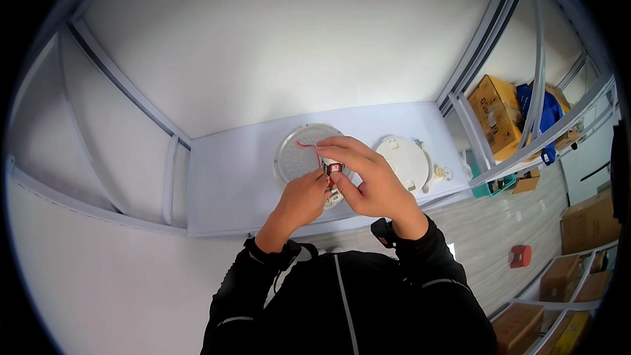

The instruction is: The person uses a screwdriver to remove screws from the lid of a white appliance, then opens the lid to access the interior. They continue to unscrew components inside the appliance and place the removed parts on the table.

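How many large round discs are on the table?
2: one grey disc, partly behind the left hand and right hand; one white disc to its right. Another could be hidden beneath.

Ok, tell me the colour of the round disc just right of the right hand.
The round disc is white; it shows best in the head view.

Cardboard box (503,133): dark print, set sideways
Red-and-black part (335,167): pale mark, too small to read

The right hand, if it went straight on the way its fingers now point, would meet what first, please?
The right hand would probably meet the red wire first, though its height above the round disc is unclear.
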Demonstrator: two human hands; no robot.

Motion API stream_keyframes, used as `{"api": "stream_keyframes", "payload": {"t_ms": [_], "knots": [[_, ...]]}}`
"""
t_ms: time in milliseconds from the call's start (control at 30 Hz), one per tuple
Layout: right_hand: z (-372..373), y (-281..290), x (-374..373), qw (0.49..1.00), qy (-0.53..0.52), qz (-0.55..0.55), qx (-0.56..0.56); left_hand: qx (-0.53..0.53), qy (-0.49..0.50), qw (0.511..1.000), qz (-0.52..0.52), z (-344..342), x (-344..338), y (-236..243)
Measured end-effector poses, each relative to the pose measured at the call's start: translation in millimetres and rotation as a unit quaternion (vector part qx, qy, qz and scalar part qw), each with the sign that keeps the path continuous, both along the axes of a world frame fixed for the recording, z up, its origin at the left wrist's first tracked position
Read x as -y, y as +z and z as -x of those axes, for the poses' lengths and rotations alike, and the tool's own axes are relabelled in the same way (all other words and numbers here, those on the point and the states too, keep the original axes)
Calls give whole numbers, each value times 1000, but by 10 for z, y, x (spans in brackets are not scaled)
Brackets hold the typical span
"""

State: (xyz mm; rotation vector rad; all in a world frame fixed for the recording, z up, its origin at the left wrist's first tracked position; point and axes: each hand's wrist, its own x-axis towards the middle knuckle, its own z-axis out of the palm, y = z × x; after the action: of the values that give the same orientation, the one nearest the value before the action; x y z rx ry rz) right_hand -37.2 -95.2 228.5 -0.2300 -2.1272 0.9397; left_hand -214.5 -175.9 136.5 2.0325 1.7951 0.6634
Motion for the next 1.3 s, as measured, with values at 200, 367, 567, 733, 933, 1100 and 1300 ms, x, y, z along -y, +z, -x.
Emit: {"api": "stream_keyframes", "payload": {"t_ms": [200, 367, 567, 733, 933, 1100, 1300], "knots": [[6, -7, -31, 998, -6, -45, -32, -20, 8, 997, 68, -29, -9, 107], [3, -108, -69, 999, -28, -40, -22, -1, 13, 998, 56, -55, -35, 47], [23, -22, 8, 997, -67, 24, -30, -18, 7, 1000, 8, -38, -40, -168], [37, -79, -25, 995, -84, -24, -42, 27, 9, 999, 21, -7, -44, -177], [13, -44, 2, 997, -76, 0, 18, 54, 20, 997, 58, -13, -27, -44], [66, -124, -16, 997, -57, -34, -35, 32, 11, 999, 40, 7, -69, -153], [35, -13, 39, 995, -89, -29, 31, 55, 10, 997, 51, -2, -74, -131]]}}
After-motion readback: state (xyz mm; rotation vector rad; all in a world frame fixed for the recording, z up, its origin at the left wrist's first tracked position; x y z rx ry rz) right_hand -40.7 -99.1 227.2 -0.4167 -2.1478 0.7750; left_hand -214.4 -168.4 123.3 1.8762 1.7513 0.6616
